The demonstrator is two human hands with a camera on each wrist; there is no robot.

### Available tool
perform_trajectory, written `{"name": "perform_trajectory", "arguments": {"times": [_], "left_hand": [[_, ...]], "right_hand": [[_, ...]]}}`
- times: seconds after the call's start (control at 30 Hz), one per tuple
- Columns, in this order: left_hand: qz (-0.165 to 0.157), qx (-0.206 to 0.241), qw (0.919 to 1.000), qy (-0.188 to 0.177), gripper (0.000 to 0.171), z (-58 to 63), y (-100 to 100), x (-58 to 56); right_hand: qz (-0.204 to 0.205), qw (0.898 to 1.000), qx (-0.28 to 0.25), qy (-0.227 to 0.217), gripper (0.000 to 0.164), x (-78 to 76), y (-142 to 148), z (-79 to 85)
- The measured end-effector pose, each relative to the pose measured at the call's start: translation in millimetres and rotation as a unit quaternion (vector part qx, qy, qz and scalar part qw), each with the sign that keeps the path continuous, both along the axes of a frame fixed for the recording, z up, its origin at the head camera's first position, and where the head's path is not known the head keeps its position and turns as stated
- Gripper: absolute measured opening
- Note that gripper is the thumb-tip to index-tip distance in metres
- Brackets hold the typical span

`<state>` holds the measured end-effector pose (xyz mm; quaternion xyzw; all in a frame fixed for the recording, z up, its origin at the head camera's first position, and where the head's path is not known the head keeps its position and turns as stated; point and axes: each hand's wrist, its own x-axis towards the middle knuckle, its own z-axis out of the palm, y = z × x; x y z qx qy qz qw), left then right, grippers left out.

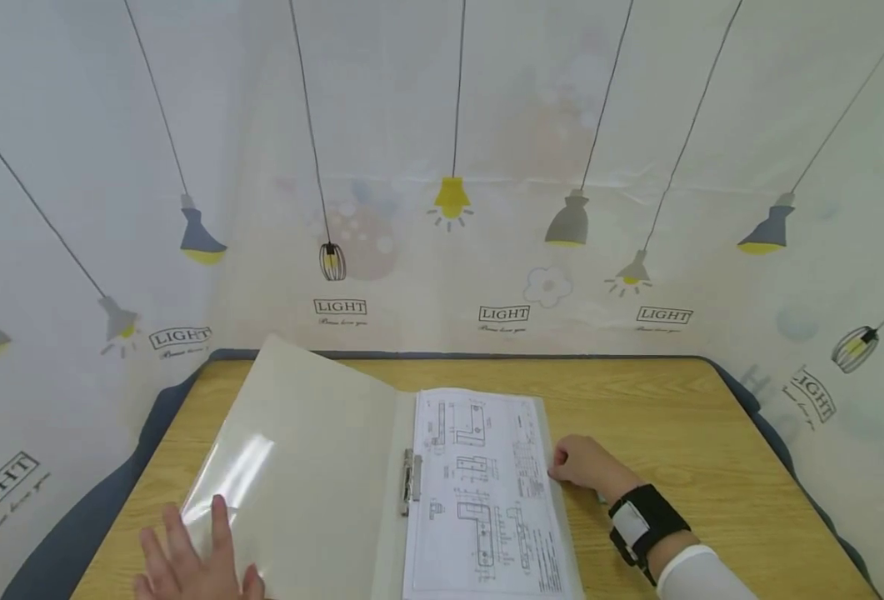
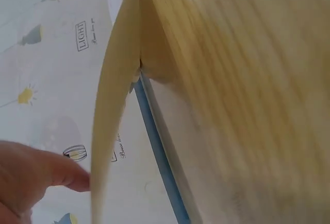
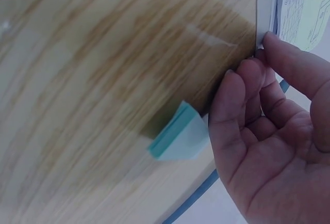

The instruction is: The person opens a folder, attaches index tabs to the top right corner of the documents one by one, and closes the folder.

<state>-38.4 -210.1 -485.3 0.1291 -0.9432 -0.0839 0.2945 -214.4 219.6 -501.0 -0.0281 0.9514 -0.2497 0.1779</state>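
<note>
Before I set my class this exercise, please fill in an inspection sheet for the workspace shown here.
Surface: wood-grain tabletop.
Job's things: open folder, metal clip, printed drawings.
Clutter: small teal-edged item near the right hand.
Hands: left hand spread at the raised left cover; right hand curled, thumb touching the folder's right edge.
Cables: nothing seen; only printed lamp cords.
Surroundings: backdrop printed with lamps and "LIGHT" labels.

We read "LIGHT" in black boxed capitals, repeated across the pale, lamp-patterned wall covering (image 1: 412,292); cursive lettering beneath, and print on the white paper drawing sheet (image 1: 456,500), is too small.
</note>
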Motion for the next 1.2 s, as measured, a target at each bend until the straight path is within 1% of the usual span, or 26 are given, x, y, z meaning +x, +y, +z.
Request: {"name": "perform_trajectory", "arguments": {"times": [0.07, 0.1, 0.13, 0.17, 0.2, 0.23, 0.27, 0.3, 0.33, 0.37, 0.43, 0.47, 0.53, 0.57, 0.63, 0.67, 0.77, 0.83, 0.9, 0.97, 1.07, 1.2], "left_hand": [[-0.068, -0.036, 0.9970, 0.007, 0.114, -13.6, -8.1, -10.6], [-0.100, -0.060, 0.9930, 0.015, 0.118, -20.6, -10.7, -15.2], [-0.128, -0.083, 0.9882, 0.013, 0.116, -26.5, -12.5, -18.8], [-0.154, -0.105, 0.9824, 0.001, 0.111, -31.5, -14.3, -21.6], [-0.175, -0.127, 0.9762, -0.012, 0.100, -35.2, -15.6, -24.3], [-0.200, -0.133, 0.9694, -0.052, 0.100, -37.1, -16.8, -24.9], [-0.221, -0.148, 0.9618, -0.066, 0.094, -39.7, -18.1, -27.0], [-0.232, -0.155, 0.9568, -0.081, 0.095, -41.7, -18.9, -28.8], [-0.240, -0.156, 0.9529, -0.100, 0.101, -42.8, -19.3, -30.2], [-0.250, -0.144, 0.9495, -0.124, 0.090, -42.9, -19.4, -31.3], [-0.257, -0.110, 0.9432, -0.180, 0.066, -41.8, -18.2, -33.2], [-0.256, -0.093, 0.9405, -0.203, 0.059, -40.9, -17.2, -34.0], [-0.254, -0.056, 0.9351, -0.240, 0.053, -39.3, -15.1, -35.7], [-0.254, -0.037, 0.9302, -0.262, 0.052, -38.4, -14.1, -36.7], [-0.249, -0.005, 0.9233, -0.292, 0.060, -37.7, -12.6, -38.8], [-0.246, 0.011, 0.9190, -0.308, 0.068, -37.5, -12.2, -39.8], [-0.234, 0.051, 0.9034, -0.356, 0.086, -36.8, -11.1, -42.8], [-0.228, 0.067, 0.8945, -0.379, 0.090, -36.9, -10.1, -45.1], [-0.224, 0.074, 0.8866, -0.398, 0.092, -37.6, -9.0, -47.7], [-0.220, 0.079, 0.8814, -0.411, 0.093, -38.8, -8.3, -49.7], [-0.219, 0.082, 0.8792, -0.415, 0.093, -40.0, -8.6, -51.1], [-0.225, 0.082, 0.8793, -0.412, 0.092, -38.0, -9.0, -51.3]], "right_hand": [[-0.002, 1.000, 0.002, -0.001, 0.019, 0.1, -0.5, 0.5], [-0.003, 1.000, 0.003, -0.002, 0.019, 0.2, -0.8, 0.8], [-0.005, 1.000, 0.004, -0.003, 0.019, 0.2, -1.0, 0.6], [-0.006, 1.000, 0.005, -0.003, 0.019, 0.2, -1.0, 0.3], [-0.006, 1.000, 0.006, -0.004, 0.019, 0.2, -1.2, 0.1], [-0.008, 1.000, 0.006, -0.005, 0.019, 0.1, -1.1, -0.3], [-0.008, 1.000, 0.008, -0.006, 0.018, -0.1, -0.9, -0.9], [-0.010, 1.000, 0.008, -0.007, 0.018, -0.3, -0.9, -1.2], [-0.011, 1.000, 0.008, -0.008, 0.018, -0.7, -0.8, -1.9], [-0.011, 1.000, 0.008, -0.008, 0.018, -1.3, -0.6, -2.6], [-0.014, 1.000, 0.007, -0.012, 0.017, -2.4, -0.4, -4.1], [-0.015, 1.000, 0.007, -0.013, 0.017, -3.0, -0.3, -4.8], [-0.017, 1.000, 0.006, -0.017, 0.017, -4.0, 0.0, -6.1], [-0.016, 1.000, 0.005, -0.017, 0.017, -4.5, 0.2, -6.7], [-0.016, 1.000, 0.005, -0.017, 0.017, -5.1, 0.5, -7.3], [-0.016, 1.000, 0.005, -0.015, 0.017, -5.3, 0.7, -7.8], [-0.011, 1.000, 0.006, -0.010, 0.017, -5.0, 0.6, -7.6], [-0.010, 1.000, 0.005, -0.010, 0.017, -4.4, 0.3, -7.1], [-0.009, 1.000, 0.006, -0.009, 0.017, -4.0, 0.5, -6.9], [-0.007, 1.000, 0.007, -0.007, 0.018, -3.8, 0.8, -7.0], [-0.005, 1.000, 0.010, -0.005, 0.018, -3.9, 1.2, -7.1], [-0.005, 1.000, 0.013, -0.008, 0.019, -3.8, 0.7, -6.4]]}}
